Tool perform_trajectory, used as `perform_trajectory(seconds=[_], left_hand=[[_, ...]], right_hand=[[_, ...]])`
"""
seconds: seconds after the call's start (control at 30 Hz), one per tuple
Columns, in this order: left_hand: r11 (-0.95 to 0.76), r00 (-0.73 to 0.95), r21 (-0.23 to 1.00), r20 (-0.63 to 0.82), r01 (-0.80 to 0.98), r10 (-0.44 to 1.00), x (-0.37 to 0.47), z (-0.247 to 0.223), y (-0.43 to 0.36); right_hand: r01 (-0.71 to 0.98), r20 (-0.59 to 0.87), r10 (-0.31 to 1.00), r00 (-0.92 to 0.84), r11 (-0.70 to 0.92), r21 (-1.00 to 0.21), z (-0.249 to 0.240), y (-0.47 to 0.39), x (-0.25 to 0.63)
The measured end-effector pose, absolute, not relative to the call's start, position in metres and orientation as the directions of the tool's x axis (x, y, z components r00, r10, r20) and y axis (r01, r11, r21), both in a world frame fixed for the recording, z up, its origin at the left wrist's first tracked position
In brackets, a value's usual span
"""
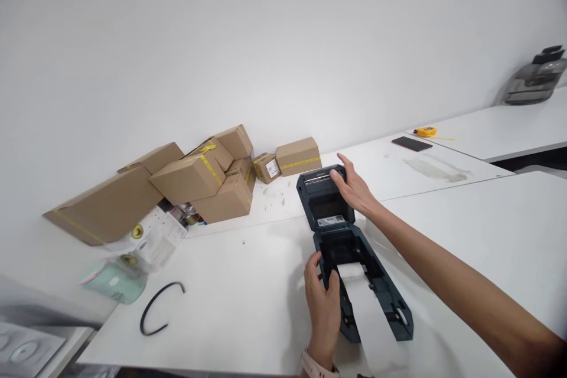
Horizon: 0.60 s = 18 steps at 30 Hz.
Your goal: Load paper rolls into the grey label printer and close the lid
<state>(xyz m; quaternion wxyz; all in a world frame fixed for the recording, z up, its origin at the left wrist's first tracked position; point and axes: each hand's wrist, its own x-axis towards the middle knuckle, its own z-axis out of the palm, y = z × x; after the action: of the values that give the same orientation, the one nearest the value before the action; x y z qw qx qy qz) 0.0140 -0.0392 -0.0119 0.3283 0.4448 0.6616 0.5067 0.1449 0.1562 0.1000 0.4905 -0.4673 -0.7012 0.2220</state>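
A dark blue label printer (385,292) lies on the white table with its lid (309,195) raised and leaning back. My right hand (352,185) grips the lid's upper right edge, thumb on the inner face and index finger pointing up past the rim. My left hand (322,301) straddles the left side wall of the printer's base, with the thumb at the inner edge and the fingers outside. From the dark inner bay a strip of white label paper (370,319) runs over the front and down toward me. Part of the roll inside is hidden.
Stacked cardboard boxes (190,180) stand at the back left, with a teal pouch (117,280) and a curved black band (150,307) nearer. At the right back lie a black phone (411,143), a yellow tape measure (426,132) and a large translucent bottle (534,80).
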Motion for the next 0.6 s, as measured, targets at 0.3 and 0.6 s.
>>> perform_trajectory(seconds=[0.3, 0.6], left_hand=[[0.163, -0.338, 0.954, -0.071, 0.252, 0.938, 0.004, -0.005, -0.029], [0.125, -0.328, 0.941, -0.016, 0.315, 0.945, 0.001, -0.008, -0.019]], right_hand=[[0.475, 0.846, 0.519, 0.12, 0.718, -0.508, 0.083, 0.1, 0.175], [0.42, 0.371, 0.503, -0.781, 0.862, -0.284, 0.054, 0.069, 0.181]])
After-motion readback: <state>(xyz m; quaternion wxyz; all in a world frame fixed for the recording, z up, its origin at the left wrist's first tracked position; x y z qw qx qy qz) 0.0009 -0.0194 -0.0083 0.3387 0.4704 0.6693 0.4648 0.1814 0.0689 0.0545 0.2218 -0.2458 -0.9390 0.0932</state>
